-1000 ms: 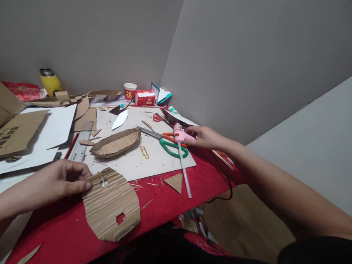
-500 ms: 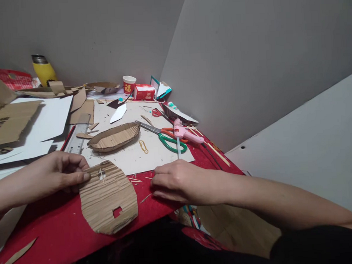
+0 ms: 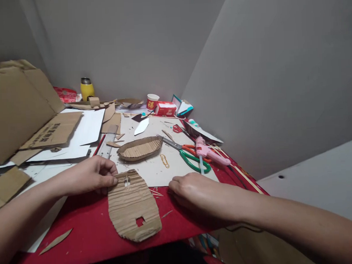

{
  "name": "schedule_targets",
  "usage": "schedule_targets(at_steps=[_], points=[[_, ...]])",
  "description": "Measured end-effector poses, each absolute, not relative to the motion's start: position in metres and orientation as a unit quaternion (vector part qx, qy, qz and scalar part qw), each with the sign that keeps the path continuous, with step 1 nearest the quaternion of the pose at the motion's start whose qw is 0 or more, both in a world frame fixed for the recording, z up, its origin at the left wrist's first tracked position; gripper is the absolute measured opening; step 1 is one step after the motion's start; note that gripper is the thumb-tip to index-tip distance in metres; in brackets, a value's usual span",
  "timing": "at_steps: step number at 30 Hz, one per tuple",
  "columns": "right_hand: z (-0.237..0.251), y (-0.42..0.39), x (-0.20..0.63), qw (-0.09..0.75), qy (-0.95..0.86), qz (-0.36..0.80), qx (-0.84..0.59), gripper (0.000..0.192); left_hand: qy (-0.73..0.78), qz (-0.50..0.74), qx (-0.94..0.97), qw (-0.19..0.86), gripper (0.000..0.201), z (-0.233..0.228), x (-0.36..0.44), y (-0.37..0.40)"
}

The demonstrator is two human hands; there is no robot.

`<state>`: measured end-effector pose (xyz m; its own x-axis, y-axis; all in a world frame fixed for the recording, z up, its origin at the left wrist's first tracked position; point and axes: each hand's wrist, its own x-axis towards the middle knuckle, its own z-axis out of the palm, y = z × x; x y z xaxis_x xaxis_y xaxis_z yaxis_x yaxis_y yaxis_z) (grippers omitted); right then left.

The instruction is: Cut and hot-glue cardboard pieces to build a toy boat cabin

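Note:
My left hand [image 3: 103,175] pinches the upper left edge of a corrugated cardboard piece [image 3: 131,208] with rounded sides. That piece has a ragged hole low on its right and a hole near its top with thin pale strips across it. At the table's front, my right hand [image 3: 186,188] rests with its fingers bent down together; their tips are partly hidden, and what they hold cannot be made out. Several toothpicks [image 3: 155,192] lie between the hands. Beyond them sits a boat-shaped cardboard tray [image 3: 140,149], touched by the tips of green-and-orange-handled scissors [image 3: 191,158].
A pink glue gun [image 3: 207,152] lies across the scissors' handles. Left are a ruler [image 3: 108,140], white sheets [image 3: 90,128] and a large cardboard box [image 3: 20,103]. A yellow bottle [image 3: 87,90], a paper cup [image 3: 151,102] and a red tissue pack [image 3: 165,108] stand behind.
The view has swung left, bringing more of the cardboard box into sight. My right hand has shifted slightly left toward the toothpicks, its fingers closer together. My left hand keeps its hold on the cardboard.

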<state>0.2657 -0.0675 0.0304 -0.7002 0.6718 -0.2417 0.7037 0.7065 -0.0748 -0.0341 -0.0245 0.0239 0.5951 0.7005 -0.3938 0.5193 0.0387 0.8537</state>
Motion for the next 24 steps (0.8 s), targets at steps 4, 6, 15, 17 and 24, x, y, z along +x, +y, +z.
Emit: schedule_targets(at_steps=[4,6,15,17,24], points=[[0.044,-0.064,0.263,0.021,0.909,-0.163,0.382,0.014,0.445,0.092,0.685,0.569,0.021,0.023,-0.033,-0.027],[0.049,-0.061,0.258,-0.043,0.897,-0.225,0.377,0.012,0.445,0.095,0.682,0.573,0.021,0.023,-0.033,-0.028],[0.031,-0.044,0.221,-0.180,0.916,-0.242,0.264,0.005,0.428,0.130,0.709,0.545,0.021,0.016,-0.031,-0.031],[0.028,-0.041,0.214,-0.179,0.929,-0.208,0.247,0.008,0.426,0.137,0.717,0.534,0.022,0.014,-0.031,-0.031],[0.029,-0.044,0.207,-0.185,0.901,-0.267,0.287,0.008,0.430,0.126,0.735,0.510,0.018,0.011,-0.028,-0.032]])
